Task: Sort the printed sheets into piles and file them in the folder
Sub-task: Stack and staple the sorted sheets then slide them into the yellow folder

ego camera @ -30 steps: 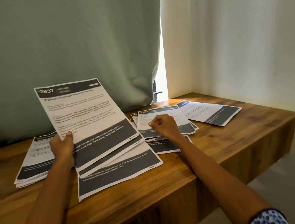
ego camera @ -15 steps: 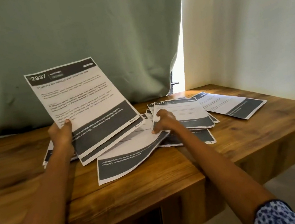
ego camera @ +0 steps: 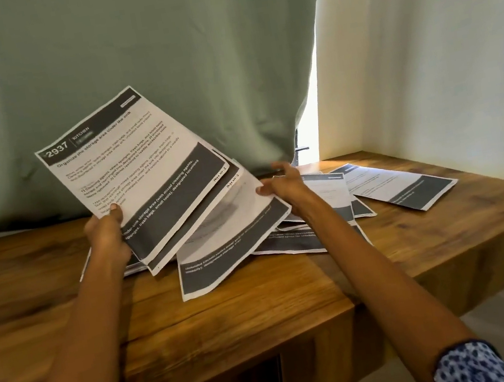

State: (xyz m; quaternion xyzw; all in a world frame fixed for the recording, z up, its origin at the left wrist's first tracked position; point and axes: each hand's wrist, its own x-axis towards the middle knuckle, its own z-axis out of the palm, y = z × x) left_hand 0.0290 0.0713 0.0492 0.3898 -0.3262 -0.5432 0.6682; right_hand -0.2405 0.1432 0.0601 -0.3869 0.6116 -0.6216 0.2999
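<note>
Wooden desk bears scattered sheets; left hand pinches a sheaf, right hand fingers spread.

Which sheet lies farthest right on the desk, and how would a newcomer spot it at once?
Start at the wooden desk and go to its far right corner, by the white wall. There a lone sheet lies flat with a dark band along its near edge. Unlike the overlapping sheets beside the right hand, it is mostly uncovered.
</note>
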